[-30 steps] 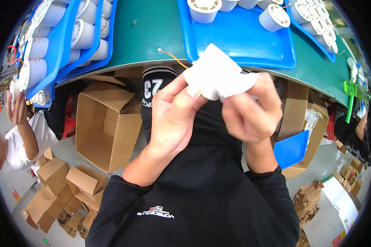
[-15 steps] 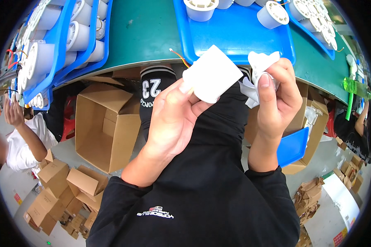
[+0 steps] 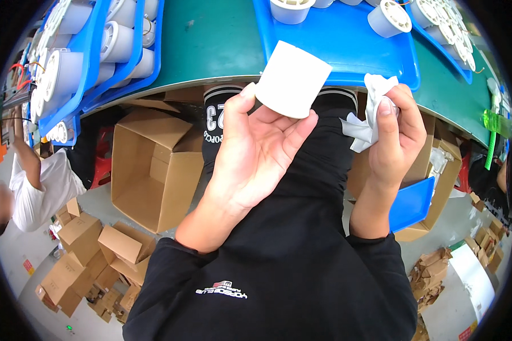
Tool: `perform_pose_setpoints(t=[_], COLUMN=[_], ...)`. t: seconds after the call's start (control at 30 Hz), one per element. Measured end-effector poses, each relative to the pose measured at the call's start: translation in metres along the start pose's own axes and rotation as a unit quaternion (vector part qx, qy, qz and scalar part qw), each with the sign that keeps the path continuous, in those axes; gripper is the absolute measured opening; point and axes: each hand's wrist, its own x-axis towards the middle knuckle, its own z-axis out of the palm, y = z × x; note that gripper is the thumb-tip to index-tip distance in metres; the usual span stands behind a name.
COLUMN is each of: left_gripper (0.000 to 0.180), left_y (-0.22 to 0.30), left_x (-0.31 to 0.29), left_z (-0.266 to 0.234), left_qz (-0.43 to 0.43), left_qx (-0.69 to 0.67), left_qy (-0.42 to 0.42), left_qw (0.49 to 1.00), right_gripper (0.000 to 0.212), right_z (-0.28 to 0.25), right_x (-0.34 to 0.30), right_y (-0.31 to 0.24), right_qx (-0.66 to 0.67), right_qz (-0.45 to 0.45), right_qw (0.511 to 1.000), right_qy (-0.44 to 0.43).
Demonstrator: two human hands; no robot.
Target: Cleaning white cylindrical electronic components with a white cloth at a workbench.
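Note:
My left hand (image 3: 256,145) is closed round a white cylindrical housing (image 3: 294,79), with the thumb on its left side and fingers below and behind it. Its smooth side wall faces me; its far end is hidden. Pinched between thumb and fingers of my right hand (image 3: 398,133) is a crumpled white cloth or tissue (image 3: 368,116), held to the right of the housing and apart from it. Beyond both hands lies a blue tray (image 3: 347,59), with several similar white housings (image 3: 389,18) along its far part.
Stacked blue trays (image 3: 91,62) of white housings stand at the left of the green table (image 3: 205,45). Another loaded tray (image 3: 446,42) is at the right, near a green bottle (image 3: 498,122). Open cardboard boxes (image 3: 153,170) sit below the table edge. A co-worker (image 3: 45,182) is at far left.
The housing has turned in my left hand, and its wire no longer shows. My left palm has opened upward more. The right hand with the cloth sits slightly farther right in view.

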Motion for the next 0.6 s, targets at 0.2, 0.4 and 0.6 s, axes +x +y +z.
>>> perform_pose_setpoints(t=[0.2,0.4,0.6], left_gripper=[0.06,0.054,0.056], left_y=[0.007,0.022,0.028], left_x=[0.003,-0.001,0.001], left_z=[0.001,0.01,0.026], left_qz=[-0.076,0.347,0.076], left_qx=[-0.171,0.473,0.19], left_qy=[-0.082,-0.129,-0.072], left_qw=[0.979,0.799,0.976], right_gripper=[0.012,0.011,0.026], right_z=[-0.004,-0.014,-0.001], right_x=[-0.002,-0.003,0.005], right_y=[0.0,0.003,-0.022], right_qx=[0.022,0.053,-0.075], right_qz=[0.028,0.062,-0.193], right_qw=[0.999,0.995,0.977], right_qy=[-0.002,0.051,-0.04])
